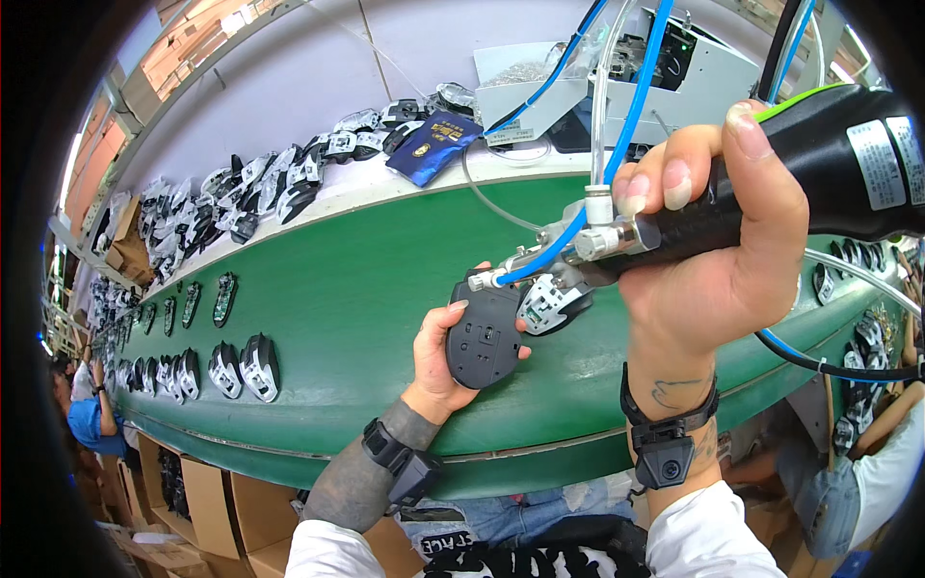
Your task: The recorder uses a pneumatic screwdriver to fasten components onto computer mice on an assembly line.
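Observation:
My left hand (434, 358) grips a black computer mouse (484, 339) with its underside facing up, thumb on the near side and fingertips showing past the far edge. In my right hand (708, 226) is a black power screwdriver (814, 164), its metal front end pointing left. That end, with its fittings and a blue hose, reaches the upper edge of the mouse. Whether the bit touches a screw is hidden. Just right of the mouse, partly behind the screwdriver's nose, lies a silver-and-black mouse shell (551, 306) on the green belt (385, 279).
Mouse shells (258, 368) and slim circuit-board pieces (224, 297) line the belt at left. A white shelf behind carries piled shells (251, 188), a blue booklet (434, 147) and a white box (530, 91). Blue hoses (641, 91) hang beside my right hand. Cardboard boxes (207, 501) stand below; co-workers sit at both sides.

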The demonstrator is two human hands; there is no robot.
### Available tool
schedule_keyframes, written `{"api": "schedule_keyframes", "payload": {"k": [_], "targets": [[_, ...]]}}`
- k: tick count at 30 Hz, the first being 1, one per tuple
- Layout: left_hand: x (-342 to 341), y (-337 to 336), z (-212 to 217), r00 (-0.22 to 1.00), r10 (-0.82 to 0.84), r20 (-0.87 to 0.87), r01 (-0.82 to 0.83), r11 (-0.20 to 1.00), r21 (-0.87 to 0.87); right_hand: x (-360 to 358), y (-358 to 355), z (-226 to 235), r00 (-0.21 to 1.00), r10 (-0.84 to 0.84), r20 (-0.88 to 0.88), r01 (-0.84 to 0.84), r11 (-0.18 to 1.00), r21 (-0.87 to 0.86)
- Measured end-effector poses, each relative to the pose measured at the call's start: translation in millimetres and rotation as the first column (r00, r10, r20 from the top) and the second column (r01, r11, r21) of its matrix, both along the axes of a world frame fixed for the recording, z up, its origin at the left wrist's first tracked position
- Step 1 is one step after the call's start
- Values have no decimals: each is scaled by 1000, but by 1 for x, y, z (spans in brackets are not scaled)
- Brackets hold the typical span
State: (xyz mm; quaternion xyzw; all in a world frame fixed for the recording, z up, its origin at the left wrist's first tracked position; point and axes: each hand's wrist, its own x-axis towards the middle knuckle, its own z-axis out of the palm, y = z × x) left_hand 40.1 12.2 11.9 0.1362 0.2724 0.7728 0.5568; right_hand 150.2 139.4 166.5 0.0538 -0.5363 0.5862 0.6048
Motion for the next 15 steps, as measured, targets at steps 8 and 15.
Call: {"api": "schedule_keyframes", "payload": {"k": [8,15], "targets": [[0,-8,3,995,-52,87,50,998,26,-1,-8,4,991,111,-78,-122,980,-158],[-5,-2,-1,912,256,-320,-344,902,-261,1,-6,8,1000,9,-30,-14,988,-153]]}}
